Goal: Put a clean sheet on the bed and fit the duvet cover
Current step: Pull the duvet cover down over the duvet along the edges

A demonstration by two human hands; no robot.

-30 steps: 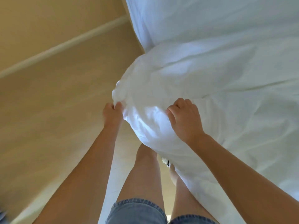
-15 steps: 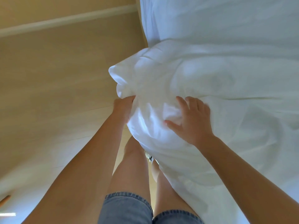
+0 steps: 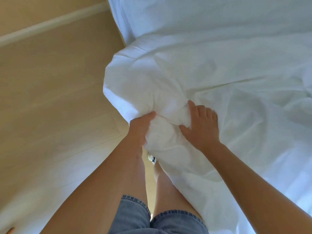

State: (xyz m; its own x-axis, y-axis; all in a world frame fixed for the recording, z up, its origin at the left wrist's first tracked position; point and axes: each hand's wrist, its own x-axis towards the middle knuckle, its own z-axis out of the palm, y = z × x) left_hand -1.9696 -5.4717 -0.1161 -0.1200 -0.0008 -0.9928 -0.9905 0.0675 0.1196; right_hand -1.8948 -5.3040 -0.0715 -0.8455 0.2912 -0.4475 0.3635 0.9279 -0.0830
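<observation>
A white duvet in its cover (image 3: 168,78) bulges over the near left corner of the bed. My left hand (image 3: 140,129) grips the bunched cloth from the left side, thumb on top. On the right of the same bunch lies my right hand (image 3: 200,125), its fingers spread and pressing into the fabric. The white sheet on the bed (image 3: 202,17) shows beyond the duvet at the top. Creased white fabric fills the whole right half of the view.
Light wooden floor (image 3: 50,98) runs along the bed's left side, with a pale skirting board (image 3: 50,22) at the wall. My bare legs in denim shorts (image 3: 135,217) stand close against the bed edge. One foot (image 3: 151,157) shows under the hanging fabric.
The duvet corner has been pushed further up and left. My left hand's thumb now lies over the top of the bunch. My right hand went from gripping to pressing with spread fingers.
</observation>
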